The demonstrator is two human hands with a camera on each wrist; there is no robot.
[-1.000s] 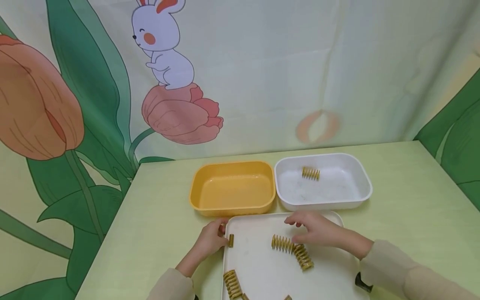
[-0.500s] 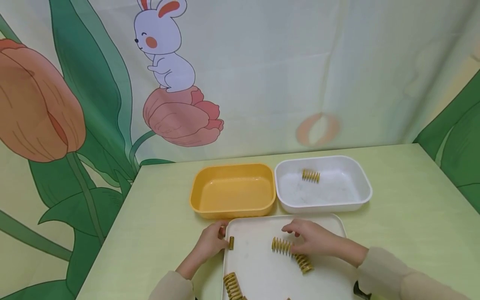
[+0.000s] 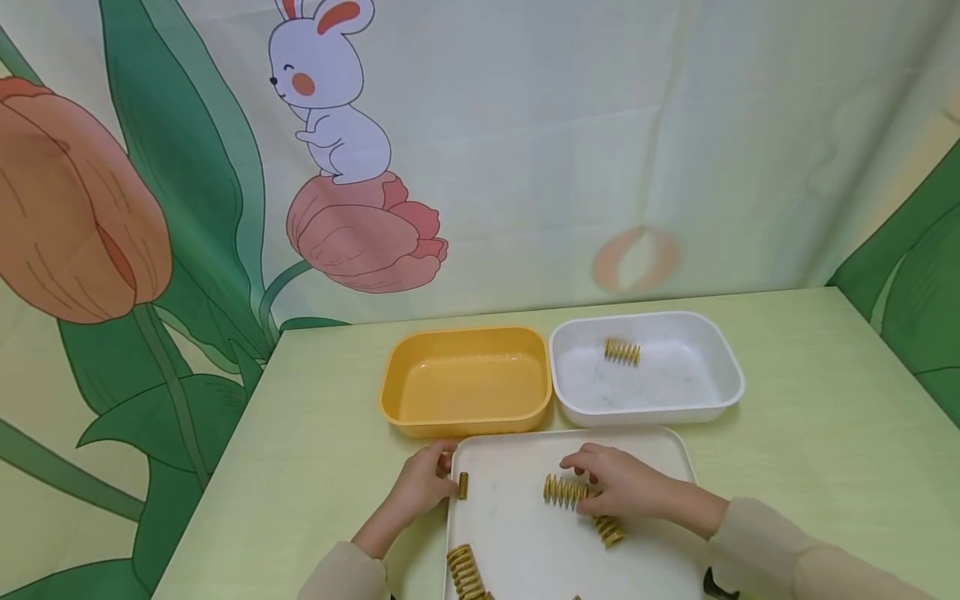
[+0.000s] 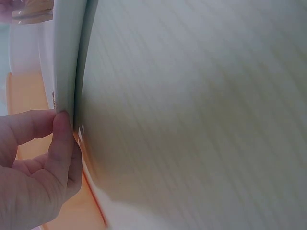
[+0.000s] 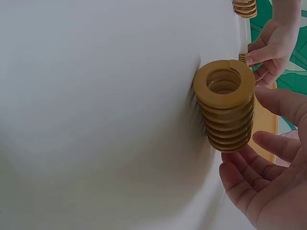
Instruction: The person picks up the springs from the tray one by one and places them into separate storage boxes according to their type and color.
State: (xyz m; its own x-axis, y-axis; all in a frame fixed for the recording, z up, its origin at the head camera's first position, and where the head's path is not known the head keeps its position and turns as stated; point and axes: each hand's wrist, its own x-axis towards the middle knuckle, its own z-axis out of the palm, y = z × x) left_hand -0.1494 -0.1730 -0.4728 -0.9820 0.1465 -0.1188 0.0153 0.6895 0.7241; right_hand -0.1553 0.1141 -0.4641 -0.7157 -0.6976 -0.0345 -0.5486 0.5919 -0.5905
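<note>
My left hand (image 3: 422, 481) pinches the left rim of the white tray (image 3: 525, 550) between thumb and fingers, as the left wrist view (image 4: 38, 167) shows. A small gold spring (image 3: 462, 486) lies just inside that rim, next to the thumb. Over the tray, my right hand (image 3: 626, 482) is spread around a larger gold coil spring (image 3: 562, 492), thumb on the near side and fingers above. Beside it, partly under the hand, lies another thick spring (image 3: 609, 531). In the right wrist view a thick spring (image 5: 225, 105) stands close to the thumb and loosely bent fingers; contact is unclear.
Behind the tray stand a yellow bin (image 3: 465, 383) and a white bin (image 3: 675, 375) side by side, the white one with a spring (image 3: 622, 352) in it. More springs (image 3: 467, 573) lie at the tray's near left, cut off by the frame edge.
My right hand has moved slightly left and nearer to me, covering more of the second spring. The left hand stays at the tray rim. The head view tilted a little.
</note>
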